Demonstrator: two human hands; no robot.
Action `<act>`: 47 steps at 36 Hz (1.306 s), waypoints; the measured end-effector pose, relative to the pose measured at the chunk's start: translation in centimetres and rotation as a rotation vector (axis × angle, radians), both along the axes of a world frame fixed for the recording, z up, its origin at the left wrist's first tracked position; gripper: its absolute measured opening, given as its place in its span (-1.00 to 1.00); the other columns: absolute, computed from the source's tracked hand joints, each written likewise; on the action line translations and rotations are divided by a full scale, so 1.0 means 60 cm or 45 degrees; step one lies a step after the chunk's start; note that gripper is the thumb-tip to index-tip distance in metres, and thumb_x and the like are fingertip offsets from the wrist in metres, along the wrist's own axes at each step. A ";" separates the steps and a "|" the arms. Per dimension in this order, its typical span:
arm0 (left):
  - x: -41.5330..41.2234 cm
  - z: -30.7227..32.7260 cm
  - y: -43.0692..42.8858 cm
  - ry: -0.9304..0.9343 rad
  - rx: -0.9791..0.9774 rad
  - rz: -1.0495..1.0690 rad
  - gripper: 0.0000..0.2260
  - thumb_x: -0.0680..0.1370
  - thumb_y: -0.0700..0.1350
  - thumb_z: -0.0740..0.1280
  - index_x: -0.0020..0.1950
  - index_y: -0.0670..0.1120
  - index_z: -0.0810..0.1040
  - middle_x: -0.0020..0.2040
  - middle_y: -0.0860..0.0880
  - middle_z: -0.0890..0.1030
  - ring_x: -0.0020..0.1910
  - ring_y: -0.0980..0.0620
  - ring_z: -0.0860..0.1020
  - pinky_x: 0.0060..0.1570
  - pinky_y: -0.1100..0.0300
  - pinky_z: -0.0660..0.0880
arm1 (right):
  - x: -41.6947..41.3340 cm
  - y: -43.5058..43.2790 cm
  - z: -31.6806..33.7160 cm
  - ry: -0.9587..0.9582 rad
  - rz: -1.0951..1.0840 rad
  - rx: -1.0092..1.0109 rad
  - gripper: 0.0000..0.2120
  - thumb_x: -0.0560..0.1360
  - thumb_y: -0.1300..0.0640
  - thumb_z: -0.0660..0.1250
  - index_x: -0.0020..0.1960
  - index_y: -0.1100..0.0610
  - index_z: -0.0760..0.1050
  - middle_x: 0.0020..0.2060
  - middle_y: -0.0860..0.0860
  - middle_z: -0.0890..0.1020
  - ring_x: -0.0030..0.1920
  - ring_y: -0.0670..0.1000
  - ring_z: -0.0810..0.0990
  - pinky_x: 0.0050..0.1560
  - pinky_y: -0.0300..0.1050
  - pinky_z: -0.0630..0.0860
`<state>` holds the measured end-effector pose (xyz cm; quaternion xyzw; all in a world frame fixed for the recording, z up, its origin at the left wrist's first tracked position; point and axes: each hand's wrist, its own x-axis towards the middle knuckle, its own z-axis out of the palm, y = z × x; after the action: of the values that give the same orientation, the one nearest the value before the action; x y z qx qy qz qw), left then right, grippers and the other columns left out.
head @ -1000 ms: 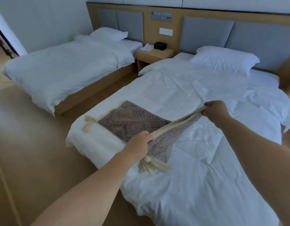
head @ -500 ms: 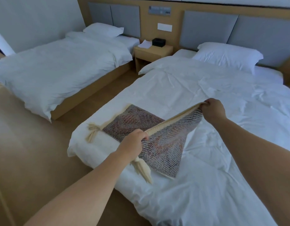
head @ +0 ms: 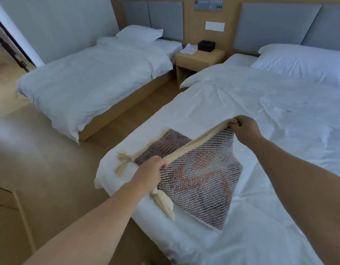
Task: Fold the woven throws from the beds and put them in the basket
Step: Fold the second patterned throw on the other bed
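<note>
A brown-and-red woven throw [head: 201, 176] with a cream border and tassels lies across the foot of the near bed [head: 270, 115]. My left hand [head: 149, 174] grips one corner of its cream edge, with a tassel hanging below the fist. My right hand [head: 244, 129] pinches the other corner of that edge. The edge is stretched taut between both hands and raised above the bed, so part of the throw hangs down toward me. The far part still lies flat on the sheet, with another tassel [head: 122, 163] at its left corner. No basket is in view.
A second bed [head: 92, 79] with white bedding stands to the left across a strip of wooden floor [head: 41, 159]. A wooden nightstand [head: 199, 62] with a black box and paper sits between the headboards. Pillows lie at both bed heads.
Both hands have lifted the held edge higher and drawn it toward me. More of the throw now hangs off the sheet, showing its patterned face.
</note>
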<state>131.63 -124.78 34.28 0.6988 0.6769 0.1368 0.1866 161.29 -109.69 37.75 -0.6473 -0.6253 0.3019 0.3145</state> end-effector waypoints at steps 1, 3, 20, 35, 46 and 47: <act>-0.010 -0.004 0.012 0.000 -0.008 0.002 -0.79 0.56 -0.33 0.23 0.03 -0.05 0.55 0.09 0.02 0.53 -0.11 0.04 0.55 -0.09 0.12 0.53 | -0.011 0.013 -0.005 0.001 -0.008 -0.009 -0.86 0.53 0.16 0.30 -0.07 0.23 0.55 -0.29 0.04 0.53 -0.26 0.06 0.46 -0.23 -0.10 0.37; -0.031 -0.012 0.037 -0.007 -0.016 0.002 -0.79 0.56 -0.33 0.23 0.02 -0.03 0.53 0.08 0.04 0.52 -0.09 0.03 0.55 -0.07 0.10 0.54 | -0.035 0.039 -0.016 0.025 -0.042 -0.028 -0.85 0.53 0.15 0.28 -0.05 0.24 0.54 -0.23 0.10 0.56 -0.24 0.09 0.48 -0.23 -0.06 0.40; -0.280 -0.227 0.306 -0.105 -0.247 -0.054 -0.69 0.48 -0.42 0.17 -0.03 0.01 0.33 -0.06 0.07 0.37 -0.22 0.01 0.45 -0.28 0.12 0.40 | -0.331 0.313 -0.230 -0.391 -0.202 -0.019 -0.80 0.64 0.07 0.06 0.05 0.16 0.39 -0.19 0.09 0.51 -0.21 0.14 0.45 -0.25 -0.04 0.34; -0.426 -0.485 0.420 -0.038 -0.592 -0.070 -0.63 0.49 -0.41 0.11 0.19 -0.05 0.38 0.11 -0.03 0.44 -0.12 -0.05 0.51 -0.14 0.08 0.45 | -0.510 0.497 -0.495 -0.769 0.041 -0.107 -0.75 0.64 0.08 0.04 0.13 0.19 0.42 -0.11 0.17 0.59 -0.19 0.15 0.46 -0.20 -0.04 0.33; -0.444 -0.559 0.423 0.053 -0.468 -0.244 -0.74 0.60 -0.22 0.16 0.28 -0.06 0.40 0.22 -0.04 0.41 -0.18 -0.06 0.51 -0.29 0.14 0.36 | -0.523 0.522 -0.592 -0.928 0.115 -0.104 -0.69 0.65 0.03 0.03 0.11 0.22 0.43 -0.05 0.20 0.60 -0.09 0.24 0.55 -0.20 -0.04 0.30; -0.445 -0.560 0.421 0.070 -0.438 -0.245 -0.75 0.60 -0.21 0.18 0.27 -0.06 0.41 0.21 -0.04 0.42 -0.19 -0.04 0.50 -0.31 0.16 0.33 | -0.525 0.524 -0.597 -0.945 0.124 -0.101 -0.69 0.65 0.03 0.02 0.11 0.23 0.43 -0.05 0.20 0.60 -0.09 0.24 0.56 -0.21 -0.03 0.32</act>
<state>104.93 -99.50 0.69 0.7215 0.6253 -0.0184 0.2968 129.77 -78.26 1.92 -0.6937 -0.7147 0.0855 0.0264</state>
